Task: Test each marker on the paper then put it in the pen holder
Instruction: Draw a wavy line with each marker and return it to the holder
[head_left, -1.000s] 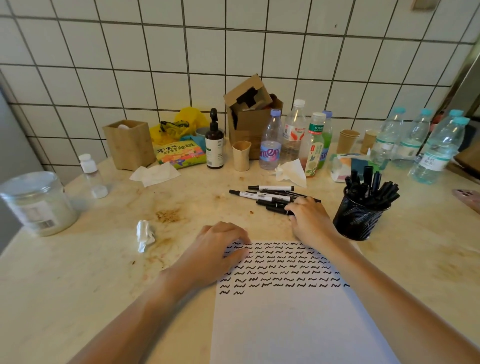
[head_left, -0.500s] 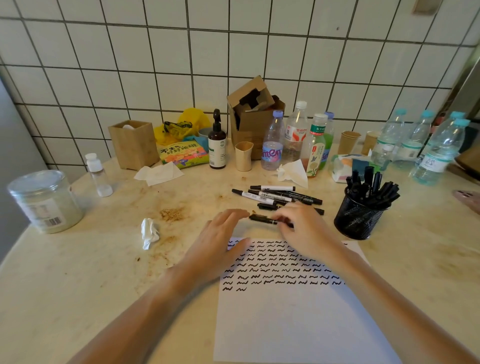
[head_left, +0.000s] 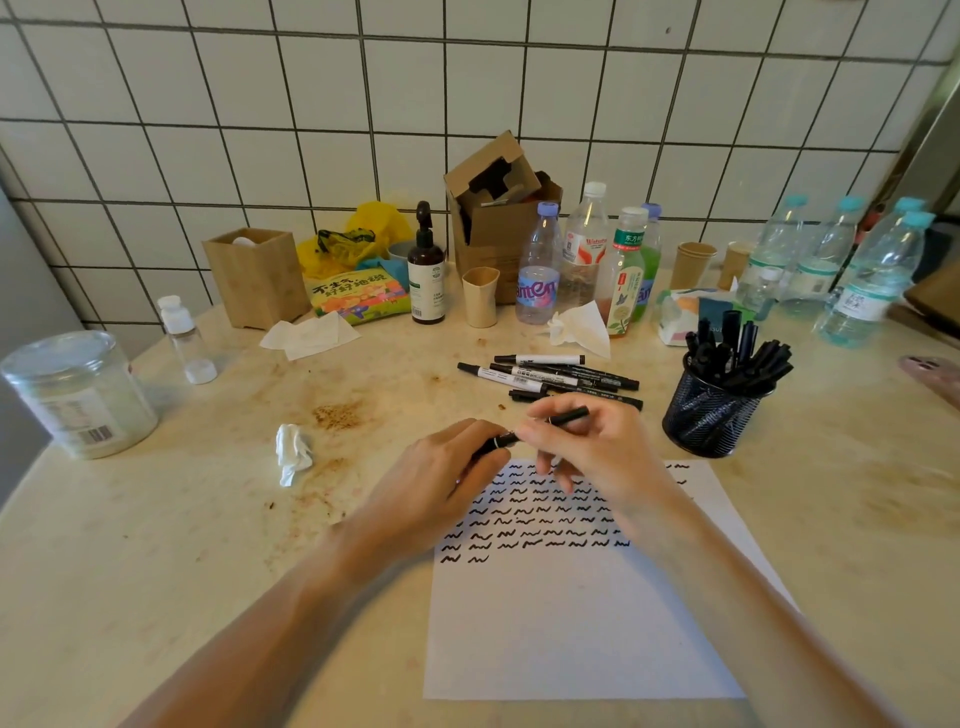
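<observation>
- Here, the black marker (head_left: 540, 428) sits just above the top edge of the paper (head_left: 582, 623), at frame centre, with both hands clamped on it: the left hand (head_left: 447, 478) pinches the cap end, the right hand (head_left: 597, 452) curls round the barrel.
- It looks light, stiff and smooth; the cap probably needs a firm, straight pull, so hold the barrel near the cap seam.
- The untested markers (head_left: 556, 376) lie loose just behind the hands and would likely roll if nudged.
- The mesh pen holder (head_left: 711, 421), right of centre, is already crowded with markers, so slot the next one in upright.
- A crumpled tissue (head_left: 292, 452) lies left of the hands; bottles (head_left: 587, 260) stand along the back of the surface (head_left: 156, 571), well apart.
</observation>
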